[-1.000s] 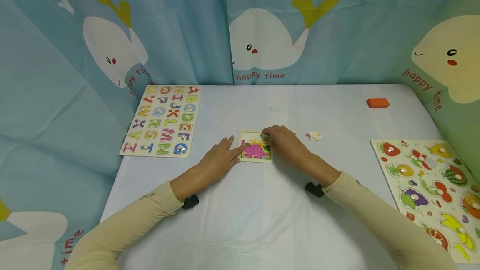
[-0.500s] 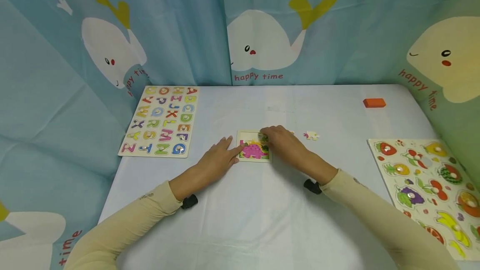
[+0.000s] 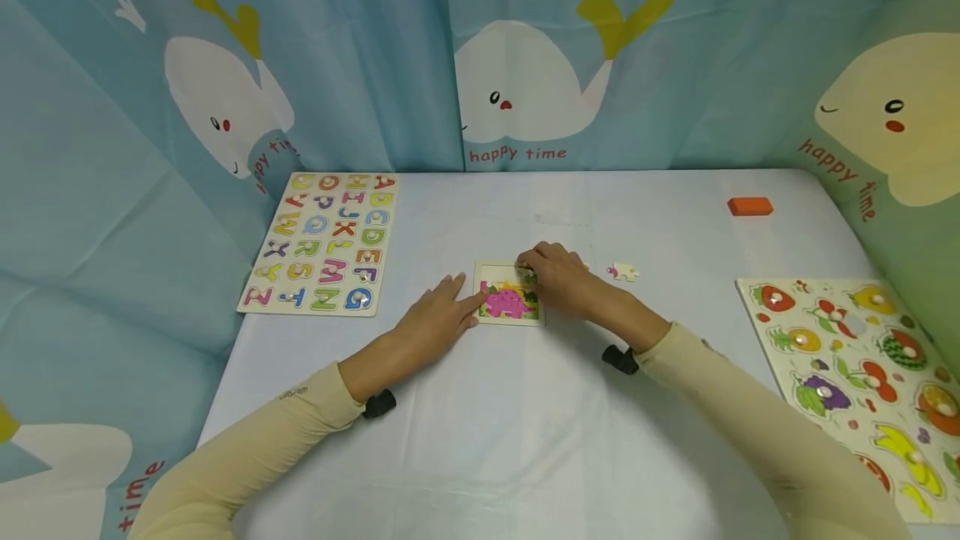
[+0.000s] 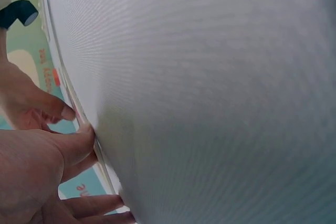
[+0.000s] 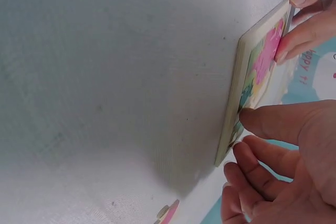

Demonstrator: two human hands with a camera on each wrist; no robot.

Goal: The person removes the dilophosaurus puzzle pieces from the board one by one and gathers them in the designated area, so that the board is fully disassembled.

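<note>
In the head view a small square jigsaw puzzle (image 3: 507, 304) with a pink dinosaur lies mid-table, its upper strip bare and pale. My left hand (image 3: 424, 330) rests beside its left edge, the index finger stretched onto the picture. My right hand (image 3: 564, 280) is over the upper right corner, pinching a dark green puzzle piece (image 3: 528, 273) there. From the right wrist view, the thumb (image 5: 257, 121) presses on the picture near the frame's end, other fingers curled close to the rim. A loose puzzle piece (image 3: 623, 272) lies to the right.
An alphabet board (image 3: 318, 244) lies at the back left, and a fruit board (image 3: 862, 382) at the right edge. An orange-red block (image 3: 750, 206) sits at the back right. Blue whale-print curtains (image 3: 420, 65) surround the table.
My right hand has shifted slightly left and away from me along the puzzle's upper right corner, its wrist turning a little. My left hand stays in place.
</note>
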